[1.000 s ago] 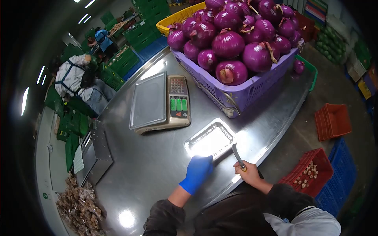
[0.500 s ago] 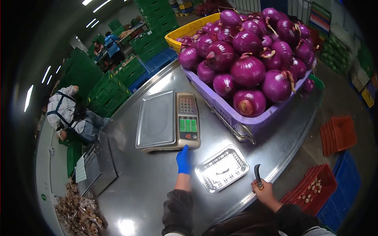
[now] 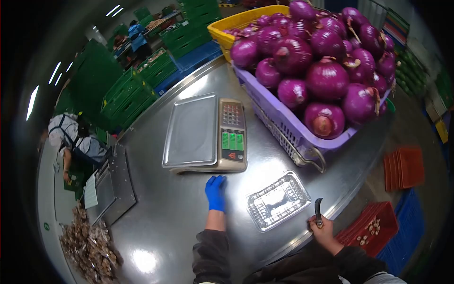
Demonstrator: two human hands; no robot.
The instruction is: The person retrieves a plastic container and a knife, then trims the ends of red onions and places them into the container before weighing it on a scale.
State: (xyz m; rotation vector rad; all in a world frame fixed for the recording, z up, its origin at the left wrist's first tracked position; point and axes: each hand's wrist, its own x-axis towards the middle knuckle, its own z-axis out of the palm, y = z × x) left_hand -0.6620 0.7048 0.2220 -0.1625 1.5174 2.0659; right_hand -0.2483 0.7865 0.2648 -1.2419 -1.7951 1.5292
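My left hand (image 3: 215, 194), in a blue glove, is over the metal table just in front of the weighing scale (image 3: 191, 132). Its fingers are stretched out and hold nothing. The scale has a flat steel pan and lit green displays. My bare right hand (image 3: 324, 233) grips a small curved-blade knife (image 3: 318, 211) by its handle, blade pointing up, near the table edge. Between my hands lies a shiny clear plastic tray (image 3: 279, 200), with nothing visible inside. Beyond it stands a purple crate (image 3: 288, 124) heaped with red onions (image 3: 327, 78).
A yellow basket (image 3: 218, 31) sits behind the crate. A metal box-like stand (image 3: 124, 189) and a pile of bagged brown items (image 3: 90, 239) are at left. Red crates (image 3: 373, 227) stand beyond the right edge. A co-worker (image 3: 75, 135) bends at far left.
My left hand has moved back from the scale's front corner and is now slightly apart from it. The view has shifted; my right hand still holds the knife. The co-worker reaches lower.
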